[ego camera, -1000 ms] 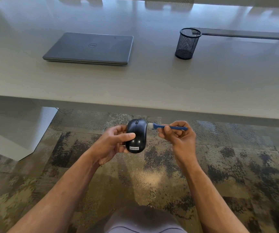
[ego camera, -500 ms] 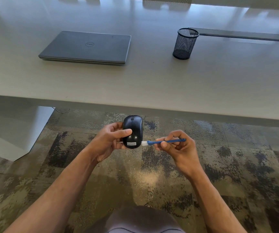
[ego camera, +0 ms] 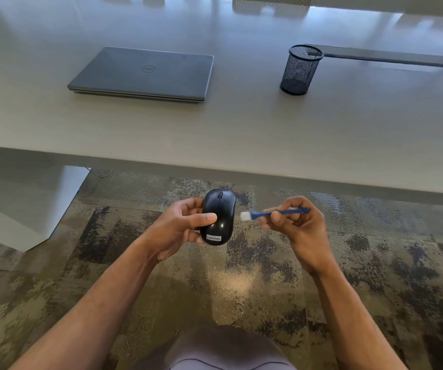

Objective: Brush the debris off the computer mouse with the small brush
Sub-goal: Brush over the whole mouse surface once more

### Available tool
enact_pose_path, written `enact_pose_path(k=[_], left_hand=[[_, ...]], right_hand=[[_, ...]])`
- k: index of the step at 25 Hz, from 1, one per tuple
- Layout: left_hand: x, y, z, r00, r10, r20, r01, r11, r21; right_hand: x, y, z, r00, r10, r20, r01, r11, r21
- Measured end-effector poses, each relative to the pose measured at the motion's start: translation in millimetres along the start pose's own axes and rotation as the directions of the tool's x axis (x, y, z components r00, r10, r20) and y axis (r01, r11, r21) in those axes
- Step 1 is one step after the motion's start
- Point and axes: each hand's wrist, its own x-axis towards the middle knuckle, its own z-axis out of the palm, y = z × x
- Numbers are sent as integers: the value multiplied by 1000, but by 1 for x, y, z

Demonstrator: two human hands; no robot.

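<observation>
A black computer mouse (ego camera: 221, 209) with a white label near its rear is held in front of me, below the table's edge and over the carpet. My left hand (ego camera: 180, 228) grips it from the left, thumb lying across its top. My right hand (ego camera: 299, 225) pinches a small blue brush (ego camera: 265, 213) by its thin handle. The brush lies level, its white bristles pointing left and standing a short gap to the right of the mouse, not touching it.
A long pale table (ego camera: 241, 124) spans the view ahead. On it lie a shut grey laptop (ego camera: 143, 74) at the left and a black mesh pen cup (ego camera: 300, 69) at the right, with a dark strip behind it. Patterned carpet (ego camera: 241, 284) lies below my hands.
The brush has come off the mouse's lower right edge and moved up and to the right, leaving a gap. The mouse stays in my left hand, roughly in place.
</observation>
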Motion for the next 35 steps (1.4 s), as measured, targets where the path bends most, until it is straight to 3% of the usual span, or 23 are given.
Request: enact_pose_path(k=[2,7,11,14,18,20,28,31,35], left_hand=[[1,-1,2,1000,-3,-5,3,1000,21],[4,-3,12,1000,-17,18,15,998,67],[2,-6,21,999,-22,47,16,992,123],[2,-6,20,1000,-17,18,15,991,137],[3,-7,14,999,-7,-34,13,984,175],[4,-8,16,999,-5,-36,11,984,177],[0,-18,23,999,-28,-17,30,986,161],[-1,-19,23,999,-32,-31,36,987,154],[-1,-19,25,999,-45,-26,49,988,149]], right_hand=[[0,-1,2,998,9,66,-9,1000,11],[20,0,8,994,-6,-106,-2,997,-74],[29,4,2,990,13,-140,-42,978,-205],[25,-5,-11,996,3,-92,-21,980,-196],[13,-18,-23,987,36,154,4,968,-252],[12,-19,-19,976,43,212,14,965,-262],[37,-20,-2,998,6,-70,-40,869,-492],[42,-34,6,999,12,-38,-29,863,-504],[46,-48,36,989,86,122,-4,833,-553]])
